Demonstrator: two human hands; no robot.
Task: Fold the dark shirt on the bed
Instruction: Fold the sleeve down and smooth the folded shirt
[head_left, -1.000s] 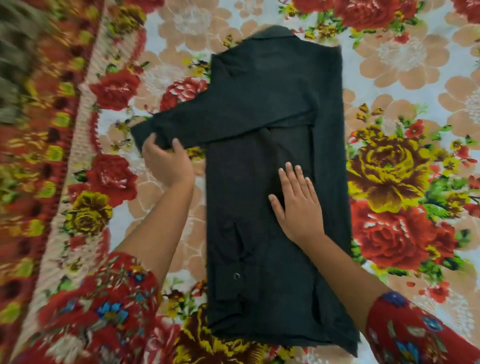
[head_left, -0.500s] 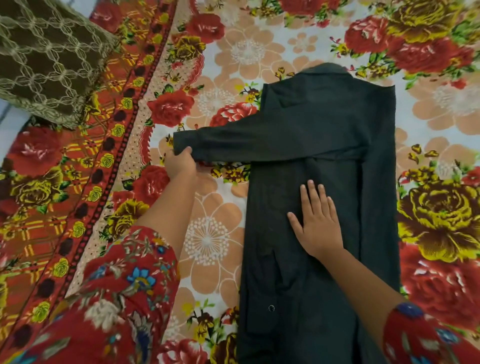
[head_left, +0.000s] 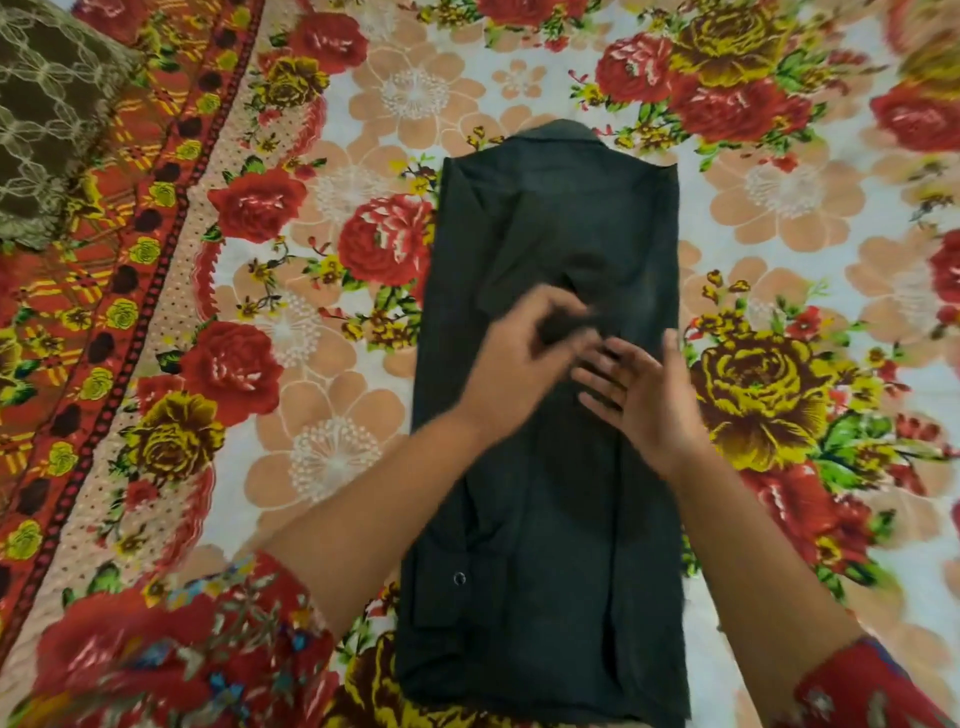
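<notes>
The dark shirt (head_left: 550, 493) lies lengthwise on the floral bed sheet (head_left: 322, 415), folded into a long narrow strip with its collar at the far end. The left sleeve is folded in over the body. My left hand (head_left: 524, 358) hovers over the middle of the shirt and pinches the dark sleeve end (head_left: 563, 327); it is blurred by motion. My right hand (head_left: 639, 395) is just to its right over the shirt, fingers spread and fairly straight, touching or nearly touching the cloth.
A brown cushion with a pale lattice pattern (head_left: 47, 109) lies at the far left corner. A red and yellow patterned border (head_left: 119, 291) runs diagonally along the sheet's left side. Open sheet lies on both sides of the shirt.
My left hand carried the sleeve end from the sheet at the left inward onto the shirt's middle. My right hand lifted from its flat press and shifted right. The view moved.
</notes>
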